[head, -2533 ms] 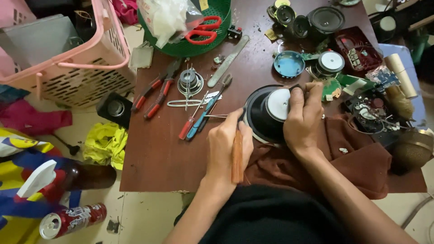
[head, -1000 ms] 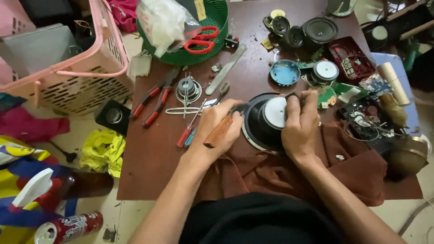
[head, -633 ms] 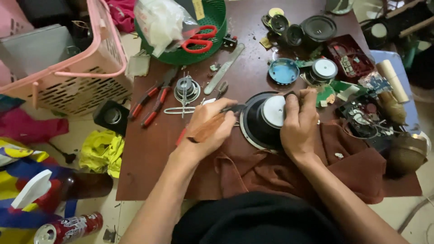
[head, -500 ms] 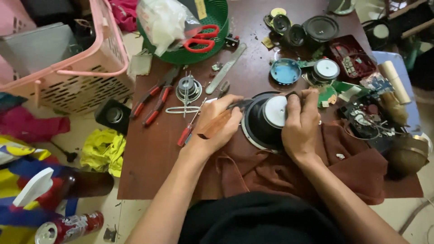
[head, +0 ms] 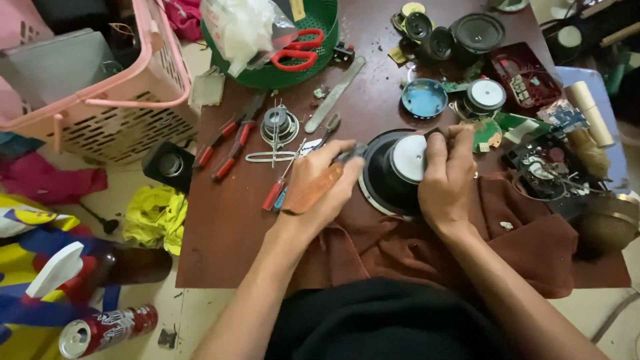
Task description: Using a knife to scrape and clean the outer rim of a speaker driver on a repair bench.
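Observation:
A round black loudspeaker (head: 390,177) lies magnet side up on a brown cloth (head: 527,237) at the middle of the brown table (head: 220,247). My right hand (head: 447,180) rests on top of it, fingers over the silver magnet and the far rim. My left hand (head: 320,183) grips a tool with an amber-brown handle (head: 312,189); its dark shaft points right and meets the speaker's left rim. Just left of that hand lie a red-handled screwdriver (head: 275,193) and a blue-handled one.
Red-handled pliers (head: 230,143), a metal file (head: 335,93), a small speaker part (head: 277,122), a blue dish (head: 424,99), more speakers (head: 477,32) and circuit boards (head: 527,80) crowd the table. A green basket with red scissors (head: 297,55) sits at the back, a pink basket (head: 100,87) at left.
My left hand turned the brown-handled tool from pointing toward me to pointing right, and brought its tip to the speaker's left rim. My right hand stayed on the speaker.

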